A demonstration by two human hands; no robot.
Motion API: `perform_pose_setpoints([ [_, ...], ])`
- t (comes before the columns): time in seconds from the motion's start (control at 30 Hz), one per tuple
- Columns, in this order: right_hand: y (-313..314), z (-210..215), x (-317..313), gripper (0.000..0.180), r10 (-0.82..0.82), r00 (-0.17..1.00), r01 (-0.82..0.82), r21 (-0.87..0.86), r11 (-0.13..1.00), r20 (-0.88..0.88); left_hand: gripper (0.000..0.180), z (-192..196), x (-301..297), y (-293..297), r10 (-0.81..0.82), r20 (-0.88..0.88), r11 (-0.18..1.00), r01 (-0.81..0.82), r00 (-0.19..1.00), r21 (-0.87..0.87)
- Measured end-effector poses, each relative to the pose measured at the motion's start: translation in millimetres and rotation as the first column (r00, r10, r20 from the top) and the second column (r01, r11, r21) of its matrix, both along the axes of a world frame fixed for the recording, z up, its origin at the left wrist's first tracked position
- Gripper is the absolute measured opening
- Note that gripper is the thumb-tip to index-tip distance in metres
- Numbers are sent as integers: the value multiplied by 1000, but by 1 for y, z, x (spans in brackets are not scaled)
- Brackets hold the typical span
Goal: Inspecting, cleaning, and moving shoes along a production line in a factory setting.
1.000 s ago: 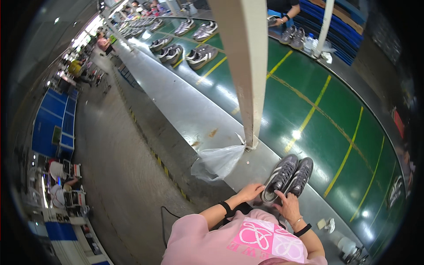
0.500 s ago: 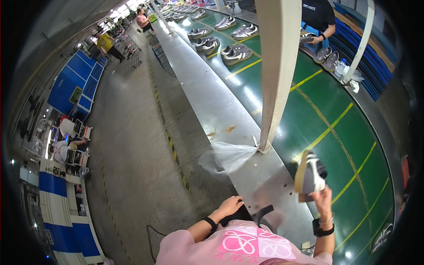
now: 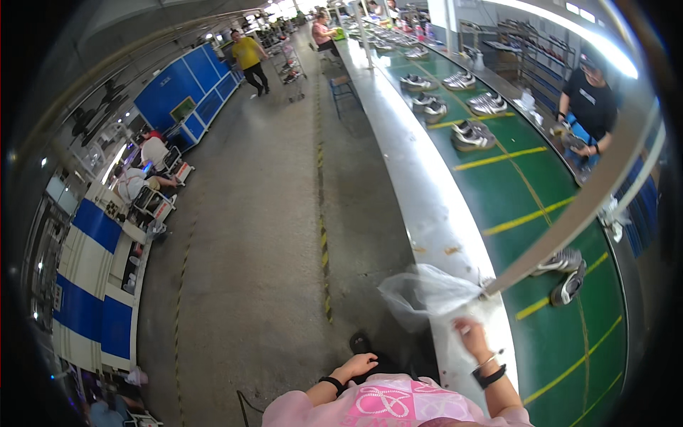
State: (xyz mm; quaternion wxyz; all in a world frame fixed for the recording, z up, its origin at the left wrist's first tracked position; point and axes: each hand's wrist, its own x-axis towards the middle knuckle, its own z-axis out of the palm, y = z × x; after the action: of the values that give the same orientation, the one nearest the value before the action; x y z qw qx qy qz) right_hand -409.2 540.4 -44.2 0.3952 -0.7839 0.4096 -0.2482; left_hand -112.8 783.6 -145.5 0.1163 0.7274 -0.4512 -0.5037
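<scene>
My right hand (image 3: 472,337) is raised over the metal ledge (image 3: 455,263), slightly blurred, with loosely bent fingers and nothing visible in them. Just beyond it, a clear plastic bag (image 3: 430,295) hangs from the foot of the pale post (image 3: 562,249). My left hand (image 3: 361,364) rests low by my lap, fingers loosely extended, holding nothing. On the green conveyor belt (image 3: 526,249) to the right, past the post, lies a grey sneaker (image 3: 568,286) with white stripes; a second sneaker (image 3: 558,262) touches it, partly hidden by the post.
Several pairs of sneakers (image 3: 473,135) stand farther up the belt, between yellow lines. Across it a person in black (image 3: 594,99) handles a shoe. A person in yellow (image 3: 247,57) is in the aisle by a wheeled rack (image 3: 290,67). Blue machines (image 3: 178,92) line the left.
The sneaker in my right hand has been let go; a pair now lies on the belt. My right hand has moved left over the ledge. The view has turned rightward and up.
</scene>
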Motion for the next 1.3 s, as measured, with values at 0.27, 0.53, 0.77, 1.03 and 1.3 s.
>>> perform_pose_setpoints([
  [0.27,32,-98,225,29,674,708,-596,334,730,-210,34,-124,239,127,501,92,810,-504,860,300],
  [0.53,-40,-201,291,35,477,668,-195,484,853,-572,22,-100,410,123,933,223,188,-909,284,371],
  [0.77,-149,-286,389,31,719,137,-287,667,687,-681,23,-107,502,15,967,9,242,-930,254,275],
  [1.03,-364,-268,706,20,540,279,-391,419,819,-794,22,-78,638,-160,967,42,226,-923,251,311],
  [1.3,-492,-189,1045,27,560,751,-430,384,817,-350,22,-92,809,-282,971,2,225,-919,238,323],
])
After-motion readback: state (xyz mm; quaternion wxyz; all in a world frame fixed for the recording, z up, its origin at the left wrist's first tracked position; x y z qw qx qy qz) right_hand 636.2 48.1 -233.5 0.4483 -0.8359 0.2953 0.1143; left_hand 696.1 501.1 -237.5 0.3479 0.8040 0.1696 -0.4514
